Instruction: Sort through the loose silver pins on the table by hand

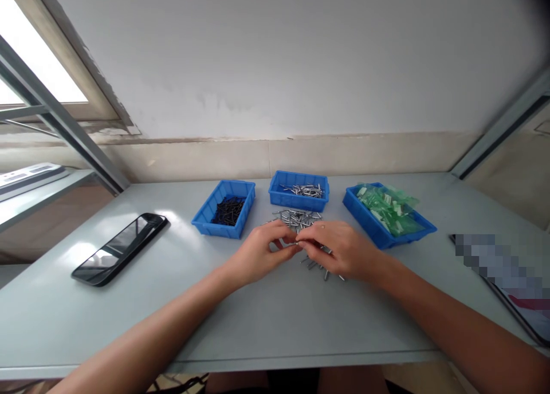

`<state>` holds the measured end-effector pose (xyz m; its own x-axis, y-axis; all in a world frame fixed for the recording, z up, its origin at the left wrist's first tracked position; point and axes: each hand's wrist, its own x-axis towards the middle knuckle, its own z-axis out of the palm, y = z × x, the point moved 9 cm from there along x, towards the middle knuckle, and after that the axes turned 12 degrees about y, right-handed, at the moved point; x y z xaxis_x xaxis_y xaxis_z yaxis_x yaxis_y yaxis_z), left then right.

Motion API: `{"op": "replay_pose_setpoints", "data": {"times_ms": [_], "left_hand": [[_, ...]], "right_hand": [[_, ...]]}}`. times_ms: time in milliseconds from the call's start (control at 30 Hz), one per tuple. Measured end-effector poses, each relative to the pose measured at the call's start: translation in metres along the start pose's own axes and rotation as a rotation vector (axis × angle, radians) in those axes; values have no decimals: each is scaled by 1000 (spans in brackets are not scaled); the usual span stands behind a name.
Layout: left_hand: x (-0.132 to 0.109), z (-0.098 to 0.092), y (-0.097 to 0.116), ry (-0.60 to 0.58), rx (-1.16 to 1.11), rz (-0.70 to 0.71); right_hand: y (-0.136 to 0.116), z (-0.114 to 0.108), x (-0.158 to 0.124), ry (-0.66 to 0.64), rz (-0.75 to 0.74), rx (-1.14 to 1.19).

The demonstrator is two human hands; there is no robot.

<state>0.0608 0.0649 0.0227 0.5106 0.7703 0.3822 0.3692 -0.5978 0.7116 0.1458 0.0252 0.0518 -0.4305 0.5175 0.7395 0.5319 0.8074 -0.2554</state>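
A loose pile of silver screws [296, 217] lies on the grey table [275, 319], just in front of the middle blue bin. Both hands meet over the near edge of that pile. My left hand [262, 253] has its fingers curled and its fingertips pinched on a small silver screw. My right hand [339, 248] is curled too, its fingertips meeting the left hand's at the same spot. A few stray screws [326, 274] show under the right hand.
Three blue bins stand at the back: the left bin [201, 222] holds black screws, the middle bin [298, 199] silver screws, the right bin [365, 222] small green bags. A black phone [120, 248] lies at left. A blurred-out flat device [502, 279] lies at right.
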Motion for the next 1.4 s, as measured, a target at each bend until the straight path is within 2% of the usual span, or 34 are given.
{"op": "replay_pose_setpoints", "data": {"times_ms": [100,300,433,600,833,1100,1233,1400], "left_hand": [[1,-7,1,61,-7,5],[3,-28,2,270,-46,4],[2,-33,7,322,-71,31],[0,-25,11,258,-54,57],[0,-20,16,200,-12,137],[1,-26,9,261,26,100],[2,-14,-1,157,59,51],[0,-1,-1,47,26,53]], "right_hand": [[5,-3,0,19,38,-1],[18,-13,1,105,124,-18],[20,-4,0,39,125,-37],[12,14,-3,-91,93,-41],[12,18,-5,-133,146,-80],[23,-3,-1,10,152,-100],[16,-8,1,54,100,-65],[1,-7,2,51,16,-1]]}}
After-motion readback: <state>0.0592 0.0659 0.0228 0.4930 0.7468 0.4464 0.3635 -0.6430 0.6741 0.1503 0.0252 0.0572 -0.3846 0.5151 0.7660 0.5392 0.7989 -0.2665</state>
